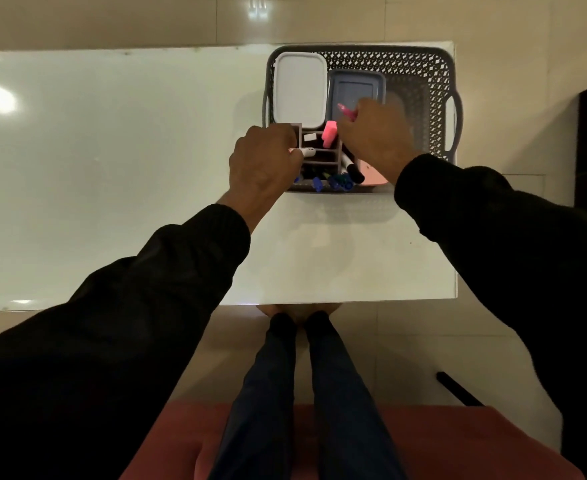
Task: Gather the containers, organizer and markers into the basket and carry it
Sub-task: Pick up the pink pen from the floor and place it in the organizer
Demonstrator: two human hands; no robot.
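Surface: glossy white table [112, 168] on a pale tiled floor, seen from above; a red seat lies below the near table edge.
Basket: grey perforated plastic basket with side handles [420, 95], standing at the far right corner of the table, under both hands.
Containers: white rounded-rectangle lidded plastic container [299, 88] and grey-blue lidded plastic container [354, 88], both already inside the basket, just beyond the two grips.
Organizer: grey-brown compartmented plastic organizer [320, 150], in the basket between the hands; a pink block stands in one compartment.
Left hand: left hand [264, 161], fingers curled round a white-barrelled marker [306, 152], its tip at the organizer's left side.
Right hand: right hand [375, 133], pinching a slim pink marker [347, 111] above the grey-blue container.
Loose markers: several dark and blue-capped markers [337, 183] lie along the basket's near wall, below both grips.
Progress: judged late stage. Containers and organizer are loaded; the two held markers remain to be dropped in, then the basket lifted by its handles and carried.
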